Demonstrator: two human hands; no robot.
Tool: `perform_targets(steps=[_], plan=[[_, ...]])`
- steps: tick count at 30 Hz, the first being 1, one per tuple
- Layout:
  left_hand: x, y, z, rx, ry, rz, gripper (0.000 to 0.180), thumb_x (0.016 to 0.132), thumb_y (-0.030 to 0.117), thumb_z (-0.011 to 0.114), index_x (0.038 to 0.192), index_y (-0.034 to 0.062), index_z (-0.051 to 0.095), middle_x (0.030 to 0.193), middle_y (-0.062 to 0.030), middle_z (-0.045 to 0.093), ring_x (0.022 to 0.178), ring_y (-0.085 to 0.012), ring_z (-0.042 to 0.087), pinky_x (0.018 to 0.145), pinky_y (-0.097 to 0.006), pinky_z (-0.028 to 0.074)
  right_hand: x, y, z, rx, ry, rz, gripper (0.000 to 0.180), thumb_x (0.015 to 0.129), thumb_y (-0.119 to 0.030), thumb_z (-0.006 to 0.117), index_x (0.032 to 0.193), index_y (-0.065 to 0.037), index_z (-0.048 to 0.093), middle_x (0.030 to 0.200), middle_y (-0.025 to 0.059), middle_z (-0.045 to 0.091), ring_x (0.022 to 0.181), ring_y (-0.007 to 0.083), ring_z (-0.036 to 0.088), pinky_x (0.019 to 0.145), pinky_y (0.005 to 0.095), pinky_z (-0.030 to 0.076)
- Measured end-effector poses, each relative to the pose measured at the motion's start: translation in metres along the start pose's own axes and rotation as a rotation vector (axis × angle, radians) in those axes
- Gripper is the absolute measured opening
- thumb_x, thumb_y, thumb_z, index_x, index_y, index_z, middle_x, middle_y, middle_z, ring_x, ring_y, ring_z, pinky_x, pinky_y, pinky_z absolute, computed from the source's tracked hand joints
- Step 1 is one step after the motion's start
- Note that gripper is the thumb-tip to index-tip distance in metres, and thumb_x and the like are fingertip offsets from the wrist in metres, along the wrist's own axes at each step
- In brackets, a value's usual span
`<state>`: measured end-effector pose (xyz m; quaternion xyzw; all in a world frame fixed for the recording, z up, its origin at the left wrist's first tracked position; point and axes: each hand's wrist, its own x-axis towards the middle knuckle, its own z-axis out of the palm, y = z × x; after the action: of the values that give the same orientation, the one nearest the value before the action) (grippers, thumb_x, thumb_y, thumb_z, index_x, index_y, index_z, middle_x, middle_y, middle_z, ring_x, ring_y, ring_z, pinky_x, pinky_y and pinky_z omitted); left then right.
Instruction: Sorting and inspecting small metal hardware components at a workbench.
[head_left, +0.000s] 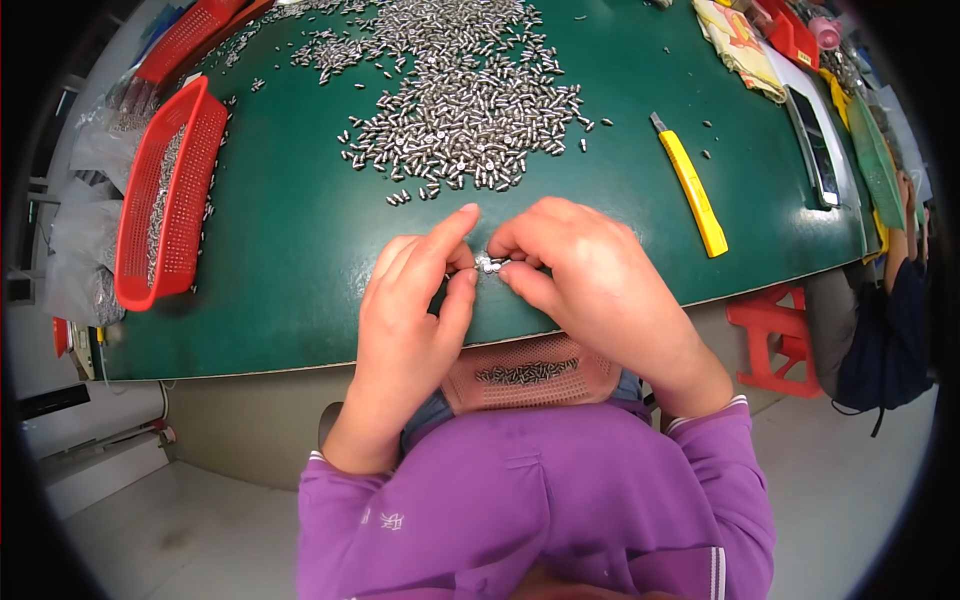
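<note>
Purple top w/ white-trimmed cuffs

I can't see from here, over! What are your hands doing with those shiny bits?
Left hand and right hand pinching one small metal piece together. Big pile of metal pieces just beyond, on green table. Nothing between.

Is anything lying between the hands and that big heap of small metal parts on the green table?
Nothing visible: only bare green table separates the left hand and right hand from the heap of small metal parts. The yellow utility knife lies off right.
</note>
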<state>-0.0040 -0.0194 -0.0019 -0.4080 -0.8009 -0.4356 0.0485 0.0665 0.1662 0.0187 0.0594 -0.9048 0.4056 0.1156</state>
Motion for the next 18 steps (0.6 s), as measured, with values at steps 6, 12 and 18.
perform_targets(steps=[6,12,18], plan=[[-0.003,-0.001,-0.001,0.060,0.044,-0.007,0.057,0.081,-0.012,0.068,0.135,0.0069,0.064,0.088,-0.0040,0.067,0.085,-0.0168,0.062,0.076,-0.030,0.055,-0.001,-0.001,0.003,-0.059,0.052,-0.030,0.009,0.084,-0.003,0.068,0.092,-0.003,0.063,0.086,0.0147,0.061,0.086,0.0367,0.062,0.077,0.0464,0.051],[-0.004,0.004,-0.004,0.000,0.024,-0.075,0.061,0.081,-0.013,0.067,0.139,0.0036,0.058,0.095,-0.0077,0.068,0.089,-0.0240,0.063,0.082,-0.037,0.052,-0.002,0.000,0.006,-0.075,0.135,-0.018,0.011,0.084,-0.004,0.071,0.093,-0.004,0.064,0.086,0.0104,0.064,0.082,0.0304,0.065,0.075,0.0431,0.053],[-0.006,0.001,-0.013,0.033,0.010,-0.065,0.064,0.080,-0.015,0.065,0.140,0.0034,0.056,0.097,-0.0091,0.068,0.093,-0.0252,0.063,0.084,-0.038,0.052,-0.004,0.005,0.006,0.019,0.123,0.029,0.013,0.083,-0.001,0.066,0.094,-0.003,0.060,0.087,0.0143,0.062,0.084,0.0375,0.062,0.074,0.0475,0.051]])
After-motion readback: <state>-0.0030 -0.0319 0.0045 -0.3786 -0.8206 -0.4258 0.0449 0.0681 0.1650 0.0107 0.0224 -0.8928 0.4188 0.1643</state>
